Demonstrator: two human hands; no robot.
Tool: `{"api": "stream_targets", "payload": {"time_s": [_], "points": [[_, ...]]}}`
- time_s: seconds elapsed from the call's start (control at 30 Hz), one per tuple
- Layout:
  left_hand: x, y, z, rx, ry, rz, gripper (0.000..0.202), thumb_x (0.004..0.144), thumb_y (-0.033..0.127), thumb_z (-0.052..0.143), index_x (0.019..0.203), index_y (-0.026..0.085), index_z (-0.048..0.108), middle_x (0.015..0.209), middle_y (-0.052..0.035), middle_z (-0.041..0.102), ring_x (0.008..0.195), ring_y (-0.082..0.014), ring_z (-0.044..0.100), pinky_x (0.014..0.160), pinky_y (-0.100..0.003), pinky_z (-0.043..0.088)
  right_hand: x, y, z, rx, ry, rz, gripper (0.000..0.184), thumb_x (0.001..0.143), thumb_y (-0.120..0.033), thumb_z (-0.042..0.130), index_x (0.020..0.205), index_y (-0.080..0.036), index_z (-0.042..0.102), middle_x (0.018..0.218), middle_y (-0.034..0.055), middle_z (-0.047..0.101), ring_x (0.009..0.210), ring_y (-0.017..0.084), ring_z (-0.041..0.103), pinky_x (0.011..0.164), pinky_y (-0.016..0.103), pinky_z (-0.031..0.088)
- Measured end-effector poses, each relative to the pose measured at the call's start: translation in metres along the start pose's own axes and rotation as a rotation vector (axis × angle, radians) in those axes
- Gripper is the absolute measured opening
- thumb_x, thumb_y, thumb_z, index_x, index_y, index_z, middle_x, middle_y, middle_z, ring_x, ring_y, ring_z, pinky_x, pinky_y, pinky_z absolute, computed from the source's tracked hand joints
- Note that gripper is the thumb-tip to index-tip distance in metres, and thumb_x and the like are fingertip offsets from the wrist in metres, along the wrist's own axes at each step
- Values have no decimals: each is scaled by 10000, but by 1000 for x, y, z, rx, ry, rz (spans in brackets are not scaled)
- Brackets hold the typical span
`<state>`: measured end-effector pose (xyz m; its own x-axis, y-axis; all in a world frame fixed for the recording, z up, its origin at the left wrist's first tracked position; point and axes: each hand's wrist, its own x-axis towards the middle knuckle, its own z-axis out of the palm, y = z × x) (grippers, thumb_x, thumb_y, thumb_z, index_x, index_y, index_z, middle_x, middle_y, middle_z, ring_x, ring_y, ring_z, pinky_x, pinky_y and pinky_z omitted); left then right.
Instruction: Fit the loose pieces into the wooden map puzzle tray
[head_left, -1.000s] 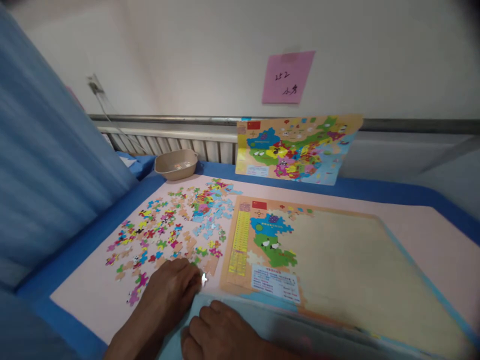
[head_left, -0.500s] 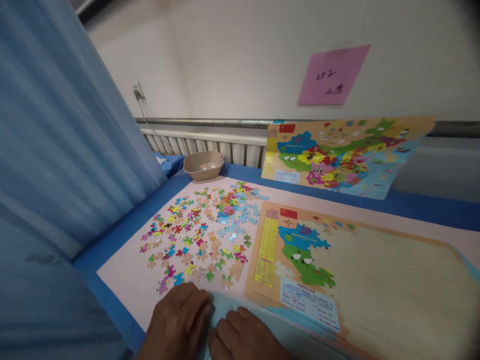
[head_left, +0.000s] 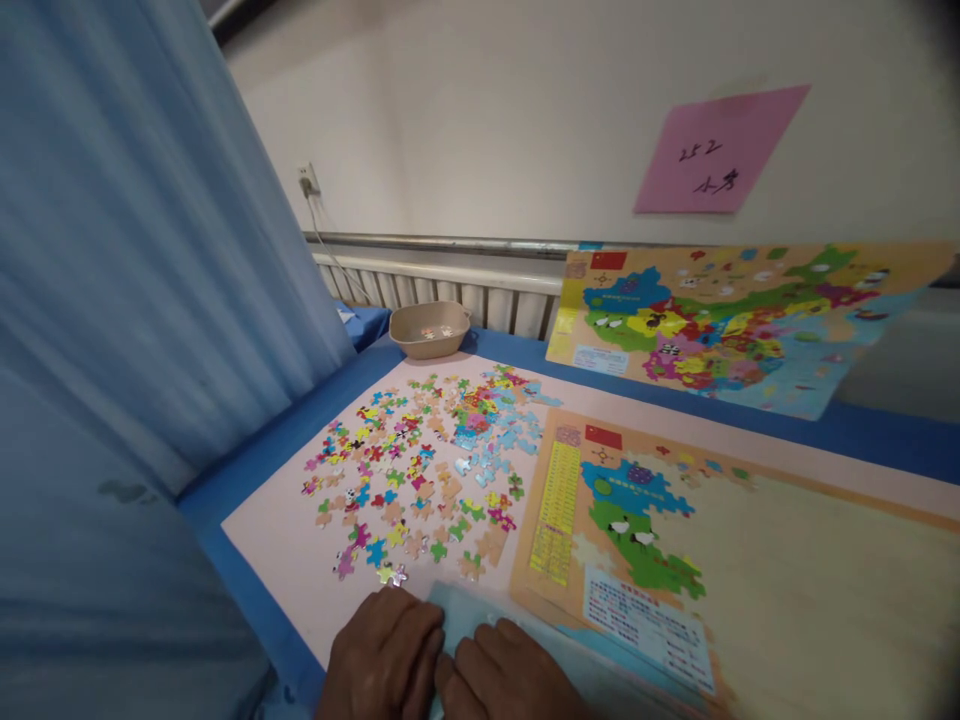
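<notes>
Head view: left hand [head_left: 386,655] and right hand [head_left: 506,672] lie side by side at the near table edge, palms down, fingers pressed together, pinching nothing. Both rest on a pale blue sheet [head_left: 469,608], probably pinning it flat. It lies just below the loose puzzle pieces [head_left: 420,470], touching the puzzle board [head_left: 787,580]. The pieces are spread in one layer on the pink mat [head_left: 277,530], so each shows. The finished map [head_left: 742,320] leans on the wall, facing the person. The beige bowl [head_left: 430,330] sits behind.
</notes>
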<state>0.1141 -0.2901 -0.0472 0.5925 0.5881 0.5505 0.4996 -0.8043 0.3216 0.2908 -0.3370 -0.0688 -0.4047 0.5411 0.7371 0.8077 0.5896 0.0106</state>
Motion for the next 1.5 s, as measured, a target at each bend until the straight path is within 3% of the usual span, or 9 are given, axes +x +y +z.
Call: {"api": "stream_targets", "payload": {"time_s": [0.4, 0.6, 0.77, 0.87, 0.97, 1.1, 1.23, 1.4, 1.5], "points": [[1, -15, 0, 11, -87, -153, 182, 1023, 154, 505, 965, 233, 658, 793, -21, 653, 729, -165, 627, 659, -285, 480, -3, 1, -2, 10, -26, -14, 189, 971, -75, 521, 861, -178, 635, 639, -8, 552, 580, 188, 466, 606, 353, 330], [32, -24, -4, 132, -187, -326, 219, 998, 222, 540, 824, 224, 673, 797, -35, 622, 779, -197, 583, 713, -336, 432, -4, 2, 0, 15, -35, -27, 146, 964, -77, 559, 885, -176, 631, 642, -16, 553, 583, 179, 452, 590, 352, 312], [60, -23, -7, 133, -371, -335, 116, 884, 202, 641, 955, 241, 724, 913, -50, 665, 877, -230, 604, 767, -358, 429, -7, 0, 4, 25, -22, -7, 212, 984, -87, 483, 856, -190, 617, 621, -8, 538, 564, 192, 450, 563, 366, 316], [65, -25, -5, 143, -443, -326, 136, 896, 201, 598, 924, 238, 727, 898, -51, 666, 879, -235, 606, 786, -365, 423, -8, -2, 2, 30, -85, -27, 128, 954, -167, 598, 829, -194, 589, 642, -13, 553, 567, 181, 467, 549, 354, 326], [61, -35, 0, 152, -452, -303, 194, 905, 206, 563, 943, 253, 747, 909, -49, 682, 887, -233, 615, 801, -362, 422, -7, -4, 1, 27, -155, -65, 171, 897, -233, 689, 785, -200, 564, 630, -20, 550, 557, 167, 459, 512, 331, 309], [57, -50, 7, 146, -446, -308, 190, 881, 249, 582, 964, 265, 751, 932, -35, 703, 886, -228, 637, 786, -339, 438, -6, -2, 1, 5, -247, -76, 200, 876, -208, 710, 774, -211, 537, 625, -31, 550, 560, 158, 466, 499, 309, 315], [56, -51, 10, 141, -424, -334, 154, 851, 260, 588, 907, 257, 731, 913, -26, 720, 847, -220, 643, 758, -324, 447, -4, -1, -9, 11, -294, -109, 222, 902, -214, 710, 782, -216, 523, 652, -36, 542, 570, 153, 473, 492, 299, 329], [55, -42, 10, 89, -395, -474, 157, 843, 315, 583, 896, 269, 723, 903, -17, 760, 838, -234, 683, 743, -322, 473, 2, -1, -19, 2, -323, -71, 192, 907, -218, 738, 821, -204, 567, 731, -23, 581, 636, 167, 517, 545, 313, 396], [58, -33, 7, -68, -398, -608, 162, 864, 385, 592, 889, 267, 700, 845, -1, 756, 791, -224, 694, 700, -302, 487, 4, 2, -15, 47, -391, -51, 219, 938, -322, 734, 816, -213, 589, 714, -30, 602, 614, 169, 528, 517, 320, 389]]}}
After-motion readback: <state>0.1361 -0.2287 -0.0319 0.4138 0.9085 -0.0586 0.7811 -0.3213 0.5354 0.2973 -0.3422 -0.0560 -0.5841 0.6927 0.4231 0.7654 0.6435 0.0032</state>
